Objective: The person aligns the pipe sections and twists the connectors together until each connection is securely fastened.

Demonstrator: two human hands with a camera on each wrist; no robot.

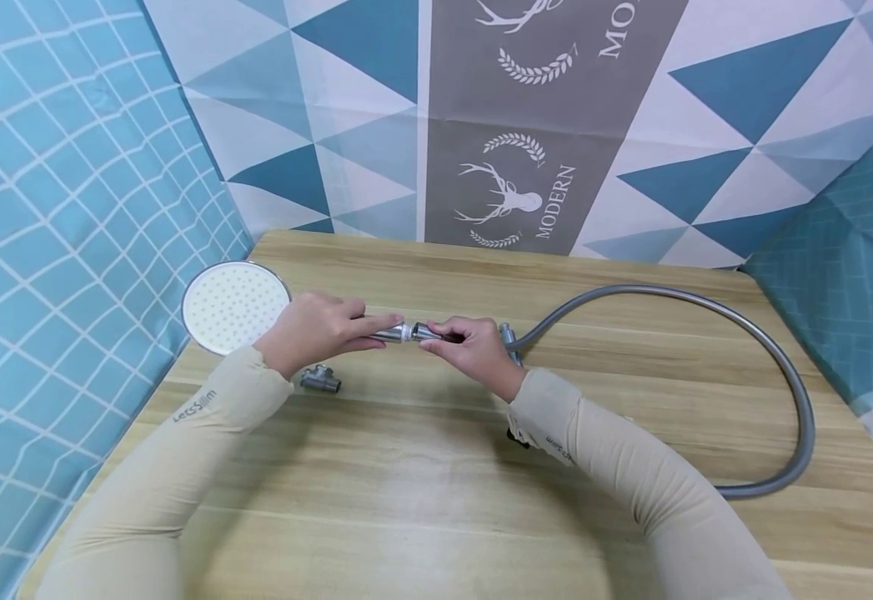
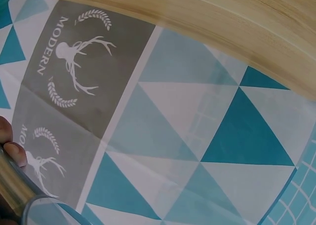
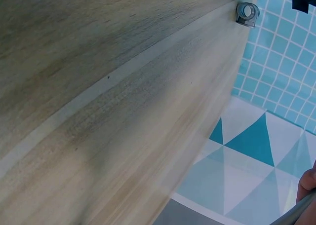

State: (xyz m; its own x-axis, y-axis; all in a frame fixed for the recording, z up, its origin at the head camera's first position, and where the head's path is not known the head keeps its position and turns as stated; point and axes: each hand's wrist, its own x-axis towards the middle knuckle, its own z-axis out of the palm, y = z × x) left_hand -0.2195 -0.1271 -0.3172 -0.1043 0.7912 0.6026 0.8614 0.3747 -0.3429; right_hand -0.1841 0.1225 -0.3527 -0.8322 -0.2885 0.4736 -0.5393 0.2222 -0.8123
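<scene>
My left hand (image 1: 321, 329) grips the handle of a shower head (image 1: 235, 305), whose round white face with many nozzles tilts up at the left. From that hand the chrome handle end with a white threaded collar (image 1: 406, 332) points right. My right hand (image 1: 475, 346) pinches the metal end fitting (image 1: 425, 332) of a grey shower hose (image 1: 785, 367), right at the collar and in line with it. Only fingertips and part of the handle (image 2: 15, 180) show in the left wrist view. In the right wrist view, fingers (image 3: 307, 183) appear at the edge beside the hose (image 3: 296, 212).
A small metal valve fitting (image 1: 321, 379) lies on the wooden table (image 1: 406, 500) below the left hand. Another chrome piece (image 1: 509, 337) is partly hidden behind the right wrist. The hose loops widely over the right side. Patterned sheets (image 1: 361, 125) rise behind and beside the table.
</scene>
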